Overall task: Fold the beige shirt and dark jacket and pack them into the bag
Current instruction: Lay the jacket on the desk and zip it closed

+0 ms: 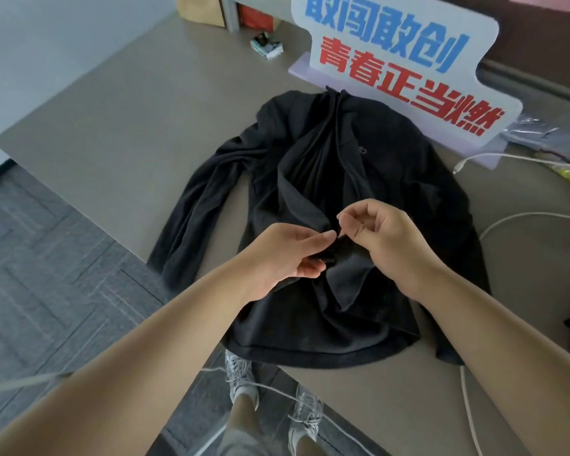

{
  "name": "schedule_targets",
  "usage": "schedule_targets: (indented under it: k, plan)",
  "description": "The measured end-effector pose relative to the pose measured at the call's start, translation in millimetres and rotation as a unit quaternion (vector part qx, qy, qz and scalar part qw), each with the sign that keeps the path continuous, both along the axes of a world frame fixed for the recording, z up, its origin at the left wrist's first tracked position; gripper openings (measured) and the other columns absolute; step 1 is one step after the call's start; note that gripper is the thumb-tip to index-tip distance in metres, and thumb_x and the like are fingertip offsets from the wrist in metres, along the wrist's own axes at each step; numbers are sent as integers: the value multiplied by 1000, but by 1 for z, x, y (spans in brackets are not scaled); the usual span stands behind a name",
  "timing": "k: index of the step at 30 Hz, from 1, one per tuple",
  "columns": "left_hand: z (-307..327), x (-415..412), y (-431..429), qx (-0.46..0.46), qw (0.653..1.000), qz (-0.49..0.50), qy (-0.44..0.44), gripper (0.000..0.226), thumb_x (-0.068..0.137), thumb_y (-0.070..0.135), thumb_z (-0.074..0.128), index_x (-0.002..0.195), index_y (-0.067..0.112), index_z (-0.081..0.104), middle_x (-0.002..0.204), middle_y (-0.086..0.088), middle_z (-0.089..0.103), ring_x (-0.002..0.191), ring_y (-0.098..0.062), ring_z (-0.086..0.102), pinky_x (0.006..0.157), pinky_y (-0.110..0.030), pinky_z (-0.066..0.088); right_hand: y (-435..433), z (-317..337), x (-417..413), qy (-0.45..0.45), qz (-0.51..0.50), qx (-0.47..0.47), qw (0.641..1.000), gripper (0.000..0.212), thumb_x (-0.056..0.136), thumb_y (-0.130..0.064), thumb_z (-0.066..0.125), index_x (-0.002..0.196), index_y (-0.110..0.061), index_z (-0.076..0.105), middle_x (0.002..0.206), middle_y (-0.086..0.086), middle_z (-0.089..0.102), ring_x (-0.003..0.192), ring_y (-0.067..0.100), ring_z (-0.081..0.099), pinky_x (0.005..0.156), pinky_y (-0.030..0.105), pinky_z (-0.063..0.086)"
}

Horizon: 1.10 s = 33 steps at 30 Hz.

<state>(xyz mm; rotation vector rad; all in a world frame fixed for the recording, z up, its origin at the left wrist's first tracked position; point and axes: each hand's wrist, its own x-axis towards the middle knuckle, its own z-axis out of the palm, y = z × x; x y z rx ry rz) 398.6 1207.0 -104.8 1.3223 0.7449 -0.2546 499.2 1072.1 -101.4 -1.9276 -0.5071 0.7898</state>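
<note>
On the grey table (129, 110), dark jacket (369, 179) spread flat, collar at far side, hem at near edge. Off its left side, one sleeve (195, 205) trails down to the table's edge. Over jacket's middle: left hand (287, 255), thumb and fingers pinching a raised fold of the front edge. Touching that same fold, right hand (385, 238), fingers curled in, thumb and forefinger nipping the fabric. Behind the collar, lettered sign (402, 60). Right of jacket, white cable (524, 222) looping.
</note>
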Motion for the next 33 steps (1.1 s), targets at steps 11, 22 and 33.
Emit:
schedule_targets:
  k: [11,22,33]
  plan:
    - [-2,13,4,-56,993,85,-55,20,98,14,50,99,14,70,85,-1,70,74,-9,64,68,-19,55,-4,-3,-4,163,-141,120,969,10,92,-18,60,87,-11,66,79,3,71,79,17,64,82,33,53]
    - [7,11,4,-100,980,156,-66,14,90,-1,59,97,6,68,84,-6,71,69,-8,70,63,-17,55,-16,12,7,198,-140,166,956,14,92,-2,53,92,-13,60,54,-4,47,48,10,39,67,30,41]
    - [12,-5,-3,-88,969,224,-50,12,86,-2,65,90,7,70,82,-7,72,71,-12,72,67,-20,58,-18,10,-4,95,-89,115,985,15,89,-5,61,84,-16,70,65,-2,61,59,9,55,64,29,47]
